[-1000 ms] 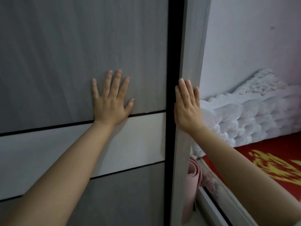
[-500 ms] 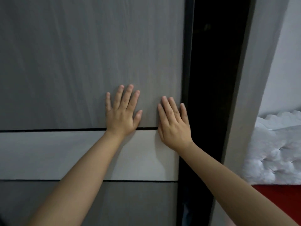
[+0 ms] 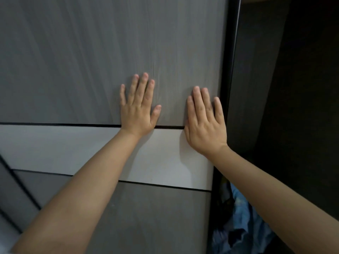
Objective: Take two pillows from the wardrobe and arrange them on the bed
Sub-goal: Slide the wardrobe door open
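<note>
1. The left hand (image 3: 138, 110) is pressed flat on the grey wardrobe door (image 3: 91, 61), fingers spread wide.
2. The right hand (image 3: 205, 123) is laid flat by the door's right edge, holding nothing.
3. Right of the door, the dark wardrobe inside (image 3: 293, 88) is seen, with blue cloth (image 3: 245, 222) low down.
4. No pillows can be made out.

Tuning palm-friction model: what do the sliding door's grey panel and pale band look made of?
Grey panel: likely matte wood-grain laminate; printed vertical grain, no glare. Pale band: smooth, faintly sheened board or frosted glass, unclear. Black edge frame: probably metal or plastic.
</note>
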Tool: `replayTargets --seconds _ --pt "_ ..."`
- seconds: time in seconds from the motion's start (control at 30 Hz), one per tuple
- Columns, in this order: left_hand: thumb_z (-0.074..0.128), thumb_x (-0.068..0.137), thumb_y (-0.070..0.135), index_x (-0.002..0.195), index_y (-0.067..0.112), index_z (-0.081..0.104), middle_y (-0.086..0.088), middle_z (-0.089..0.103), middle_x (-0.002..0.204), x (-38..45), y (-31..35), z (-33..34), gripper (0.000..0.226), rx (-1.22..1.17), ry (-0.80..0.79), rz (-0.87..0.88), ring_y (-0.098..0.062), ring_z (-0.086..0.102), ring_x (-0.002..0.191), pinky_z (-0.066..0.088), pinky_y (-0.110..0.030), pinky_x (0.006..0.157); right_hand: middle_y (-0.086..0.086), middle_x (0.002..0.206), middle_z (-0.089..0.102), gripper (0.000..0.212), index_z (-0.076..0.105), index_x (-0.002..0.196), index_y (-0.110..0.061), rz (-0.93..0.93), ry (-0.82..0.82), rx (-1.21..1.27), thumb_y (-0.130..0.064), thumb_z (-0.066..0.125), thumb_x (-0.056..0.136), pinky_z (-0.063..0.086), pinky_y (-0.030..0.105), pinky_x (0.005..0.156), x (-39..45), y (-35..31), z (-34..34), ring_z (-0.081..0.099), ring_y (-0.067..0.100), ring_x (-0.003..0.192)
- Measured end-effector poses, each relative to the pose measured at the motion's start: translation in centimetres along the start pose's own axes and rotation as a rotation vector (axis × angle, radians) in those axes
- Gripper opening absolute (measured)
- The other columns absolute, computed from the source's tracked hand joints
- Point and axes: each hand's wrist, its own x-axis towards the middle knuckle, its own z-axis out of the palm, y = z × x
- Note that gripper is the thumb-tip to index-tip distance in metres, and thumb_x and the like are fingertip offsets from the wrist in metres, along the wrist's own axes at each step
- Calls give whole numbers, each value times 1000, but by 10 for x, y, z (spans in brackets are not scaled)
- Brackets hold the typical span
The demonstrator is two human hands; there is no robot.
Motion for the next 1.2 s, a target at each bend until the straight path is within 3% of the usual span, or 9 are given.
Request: replayTargets --seconds 0.1,0.2,0.37,0.6,0.8,0.93,1.03,1.1,1.2 --pt "38 81 32 122 -10 49 -33 60 121 -12 -46 2 59 -3 8 50 -50 56 112 40 -71 86 15 128 62 51 57 124 -2 30 -7 -21 -26 38 82 50 43 97 15 -43 -2 58 29 119" --pt "38 81 34 124 -3 36 -31 60 123 -27 -95 2 57 -41 15 106 -41 43 123 41 -65 94 18 127 62 51 57 123 0 40 13 -14 -25 38 83 36 44 104 30 -86 0 58 33 117" --pt "40 79 33 118 -10 55 -30 63 119 -44 -169 -1 60 -41 -78 115 -46 60 108 44 -70 81 18 126 63 51 59 121 0 64 -21 -29 -27 37 83 47 42 100 57 -158 -3 59 32 116" --pt "41 80 33 122 -10 50 -32 61 121 -73 -263 11 61 -13 28 132 -47 55 114 42 -70 84 21 129 59 51 56 124 2 70 35 57 -23 41 82 26 41 104 84 -249 4 56 35 120" --pt "37 84 34 129 0 26 -23 42 136 -95 -344 25 58 -52 117 66 -9 -17 144 -5 -36 119 19 131 57 50 55 124 2 97 92 160 -18 44 80 23 40 108 110 -325 7 48 33 125" --pt "37 84 33 128 -1 27 -27 44 134 -108 -387 23 57 -40 85 68 -16 -5 145 20 -59 110 19 132 57 50 54 125 2 93 71 173 -18 43 80 24 42 105 127 -372 6 53 34 123" --pt "36 84 33 130 0 24 -32 48 134 -117 -420 26 58 -60 97 46 -1 -24 141 3 -45 119 19 133 56 52 52 127 2 84 68 178 -20 43 81 21 41 108 135 -404 8 51 34 124" --pt "36 84 34 130 1 25 -30 49 134 -123 -441 26 58 -50 121 33 3 -27 139 12 -51 116 20 134 55 52 51 128 2 82 72 160 -22 42 82 18 40 111 141 -424 11 50 34 125" --pt "37 82 34 128 -1 31 -26 50 132 -126 -462 24 57 -53 137 88 -13 -4 146 20 -52 104 23 138 48 55 40 132 3 138 51 158 -25 38 85 1 36 117 149 -452 14 29 33 138"
